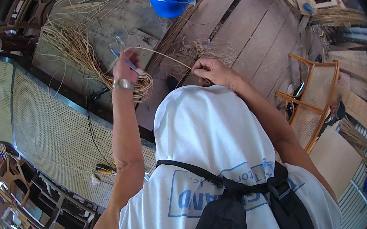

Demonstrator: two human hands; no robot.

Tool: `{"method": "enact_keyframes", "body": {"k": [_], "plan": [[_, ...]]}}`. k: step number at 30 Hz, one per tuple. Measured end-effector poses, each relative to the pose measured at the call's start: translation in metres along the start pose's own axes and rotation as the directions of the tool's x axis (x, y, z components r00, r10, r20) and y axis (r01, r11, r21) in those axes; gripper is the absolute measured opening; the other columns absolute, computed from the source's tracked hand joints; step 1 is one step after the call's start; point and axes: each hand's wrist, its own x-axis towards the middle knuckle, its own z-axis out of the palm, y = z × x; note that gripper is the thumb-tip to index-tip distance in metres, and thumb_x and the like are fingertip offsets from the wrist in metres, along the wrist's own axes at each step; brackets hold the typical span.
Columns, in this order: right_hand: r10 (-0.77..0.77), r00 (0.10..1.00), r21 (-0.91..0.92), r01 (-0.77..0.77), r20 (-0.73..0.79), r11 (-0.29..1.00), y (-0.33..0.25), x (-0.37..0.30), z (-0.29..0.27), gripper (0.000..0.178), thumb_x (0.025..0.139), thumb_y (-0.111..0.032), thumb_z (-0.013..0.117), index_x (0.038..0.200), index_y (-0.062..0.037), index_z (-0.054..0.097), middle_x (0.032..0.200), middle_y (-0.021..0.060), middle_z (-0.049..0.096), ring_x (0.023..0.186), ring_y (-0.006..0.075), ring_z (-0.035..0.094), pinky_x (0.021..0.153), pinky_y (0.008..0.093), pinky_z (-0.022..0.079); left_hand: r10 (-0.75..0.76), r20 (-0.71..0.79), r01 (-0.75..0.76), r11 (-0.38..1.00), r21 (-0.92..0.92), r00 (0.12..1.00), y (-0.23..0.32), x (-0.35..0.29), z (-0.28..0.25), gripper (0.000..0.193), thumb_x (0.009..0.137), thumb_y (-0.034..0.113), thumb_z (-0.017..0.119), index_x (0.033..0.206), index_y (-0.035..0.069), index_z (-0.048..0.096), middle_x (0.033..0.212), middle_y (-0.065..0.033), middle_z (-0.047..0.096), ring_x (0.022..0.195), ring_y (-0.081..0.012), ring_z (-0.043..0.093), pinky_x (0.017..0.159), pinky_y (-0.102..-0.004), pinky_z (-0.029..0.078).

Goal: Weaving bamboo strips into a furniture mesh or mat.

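Observation:
My left hand [125,69], a metal watch at its wrist, is closed round a slim blue and whitish tool [132,66] whose kind I cannot make out. A pale rattan strand [162,55] arches from beside that hand across to my right hand [213,71]. There, the thumb and fingers pinch its end. Close to my left hand lie a long bundle of loose rattan strands [73,45] and a coiled bunch of rattan [144,88]. A tangle of thin shavings [205,51] lies on the boards beyond my right hand.
A long woven cane panel [54,122] in a dark frame runs along my left, with yellow-and-black-handled tools [105,169] on it. A blue bucket [169,5] stands ahead. To the right are a wood-framed cane chair [317,92], wooden boards [337,159] and more rattan bundles [337,17].

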Motion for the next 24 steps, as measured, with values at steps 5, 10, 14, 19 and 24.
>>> {"method": "enact_keyframes", "body": {"k": [5, 10, 14, 19, 24], "plan": [[-0.094, 0.990, 0.007, 0.095, -0.108, 0.995, 0.000, 0.010, 0.005, 0.017, 0.097, -0.011, 0.058, 0.112, -0.0057, 0.062, 0.079, -0.0035, 0.056, 0.069, 0.0051, 0.055, 0.061, 0.0212, 0.046, -0.257, 0.152, 0.278, 0.952, -0.132, 0.954, -0.036, -0.060, 0.016, 0.038, 0.104, 0.036, 0.041, 0.133, 0.012, 0.047, 0.114, -0.0179, 0.063, 0.102, -0.0349, 0.064, 0.091, -0.0485, 0.055], [-0.113, 0.984, 0.044, 0.120, -0.135, 0.992, 0.005, 0.013, 0.002, 0.021, 0.096, -0.010, 0.057, 0.117, -0.0065, 0.061, 0.079, -0.0040, 0.055, 0.069, 0.0052, 0.054, 0.063, 0.0209, 0.047, -0.152, 0.375, 0.266, 0.924, -0.275, 0.915, -0.056, -0.049, 0.026, 0.034, 0.101, 0.013, 0.051, 0.134, 0.011, 0.043, 0.109, -0.0187, 0.064, 0.114, -0.0386, 0.061, 0.095, -0.0492, 0.056], [-0.147, 0.970, 0.017, 0.153, -0.192, 0.988, 0.011, 0.018, 0.001, 0.022, 0.096, -0.010, 0.057, 0.117, -0.0072, 0.061, 0.081, -0.0030, 0.056, 0.069, 0.0054, 0.054, 0.064, 0.0208, 0.047, -0.077, 0.309, 0.160, 0.954, -0.253, 0.948, -0.053, -0.031, 0.045, 0.021, 0.095, 0.003, 0.060, 0.115, 0.003, 0.054, 0.101, -0.0138, 0.067, 0.102, -0.0333, 0.067, 0.087, -0.0385, 0.061], [-0.162, 0.962, -0.035, 0.158, -0.222, 0.987, 0.008, 0.015, 0.002, 0.021, 0.096, -0.010, 0.057, 0.116, -0.0067, 0.061, 0.082, -0.0023, 0.057, 0.069, 0.0060, 0.054, 0.064, 0.0217, 0.047, -0.077, 0.264, 0.138, 0.966, -0.220, 0.961, -0.044, -0.019, 0.069, 0.022, 0.097, 0.020, 0.061, 0.109, 0.002, 0.061, 0.107, -0.0117, 0.069, 0.100, -0.0285, 0.067, 0.089, -0.0416, 0.058], [-0.133, 0.962, -0.043, 0.126, -0.238, 0.991, 0.011, 0.012, 0.003, 0.021, 0.095, -0.009, 0.057, 0.115, -0.0058, 0.062, 0.081, -0.0018, 0.058, 0.068, 0.0068, 0.055, 0.063, 0.0230, 0.047, -0.044, 0.289, 0.100, 0.979, -0.180, 0.956, -0.028, -0.005, 0.084, 0.023, 0.099, 0.019, 0.056, 0.112, -0.001, 0.058, 0.119, -0.0153, 0.066, 0.109, -0.0310, 0.064, 0.091, -0.0449, 0.056]]}}
